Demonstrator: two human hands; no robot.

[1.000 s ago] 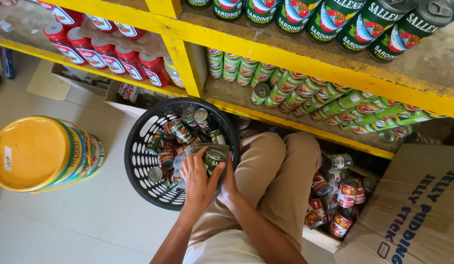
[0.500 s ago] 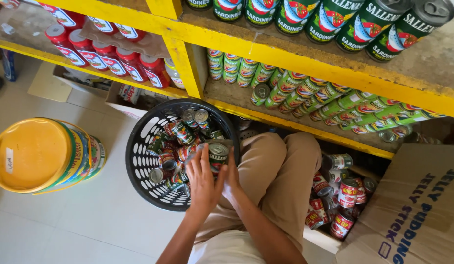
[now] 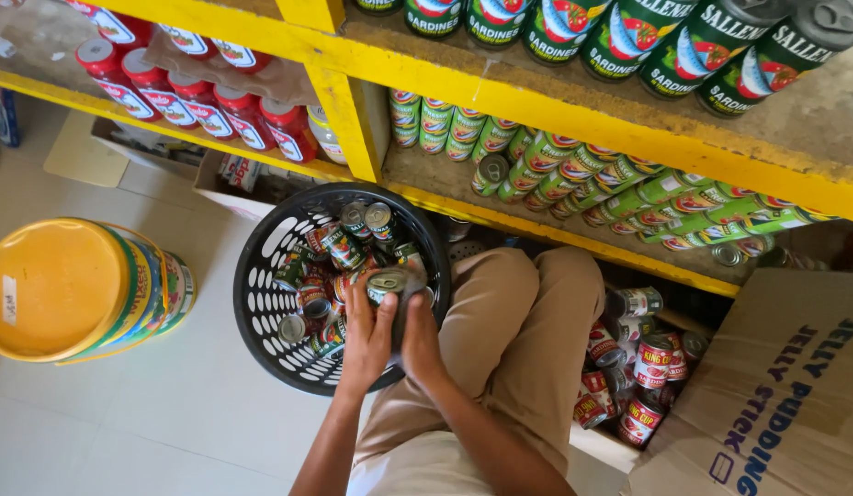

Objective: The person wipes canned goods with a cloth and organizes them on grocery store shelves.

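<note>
Both hands were in over the round black plastic laundry-style basket (image 3: 261, 303), one basket only, holding well over a dozen small tin cans in a loose heap, too jumbled to count exactly. The left hand (image 3: 369, 332) and the right hand (image 3: 417, 338) clamped a single short green-labelled tin can (image 3: 389, 285) between them, just above the basket's near rim. That can stood roughly upright, its long axis vertical, silver lid facing up toward the camera. The fingers of both hands were curled around its sides, closed on it, palms pressing in. One big yellow-lidded round tub (image 3: 73, 289) lay on the tiled floor to the left. Six red-capped bottles (image 3: 206, 96) lined the yellow wooden shelf (image 3: 573, 119). One brown cardboard box (image 3: 775, 395) sat at right, beside more red cans.
</note>
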